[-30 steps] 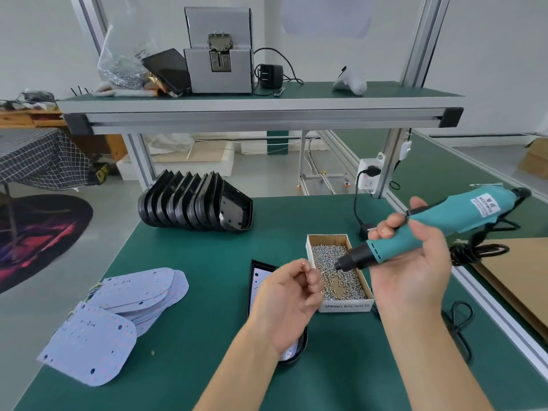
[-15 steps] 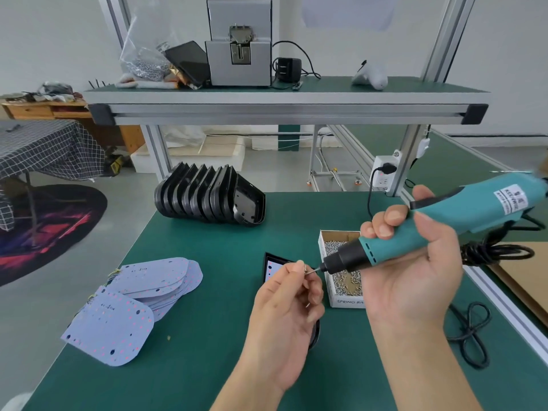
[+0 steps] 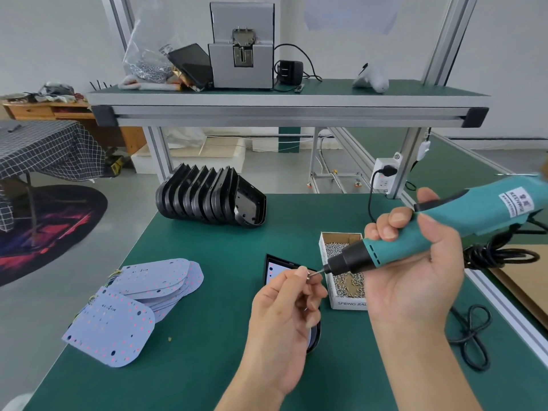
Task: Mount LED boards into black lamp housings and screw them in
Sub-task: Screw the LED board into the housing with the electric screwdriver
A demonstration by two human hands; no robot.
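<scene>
- The right hand (image 3: 412,277) is curled round the teal body of an electric screwdriver (image 3: 439,232), thumb on the near side and fingers wrapped over the top. The tool is held above the bench, tilted, with its black nose pointing down and left.
- The left hand (image 3: 284,315) pinches a small screw (image 3: 310,275) between thumb and forefinger, the other fingers curled in beneath. The screw sits right at the tip of the screwdriver's thin bit; whether it is seated on the bit cannot be told.
- Under the left hand lies a black lamp housing (image 3: 274,264) with a pale LED board (image 3: 274,272) inside it, flat on the green bench (image 3: 207,366). The hand hides most of it; only the far corner and a bit of the near rounded edge show.
- Just right of that housing stands an open white box of screws (image 3: 338,253), partly behind the screwdriver and the right hand.
- A row of empty black housings (image 3: 207,197) stands on edge at the back of the bench, well apart from the hands.
- A loose pile of pale LED boards (image 3: 136,301) lies at the left of the bench.
- A black cable (image 3: 471,336) is looped on the bench at the right.
- On the shelf (image 3: 284,99) above sits a grey machine (image 3: 241,54), with a clear bag of small metal parts (image 3: 146,57) to its left.
</scene>
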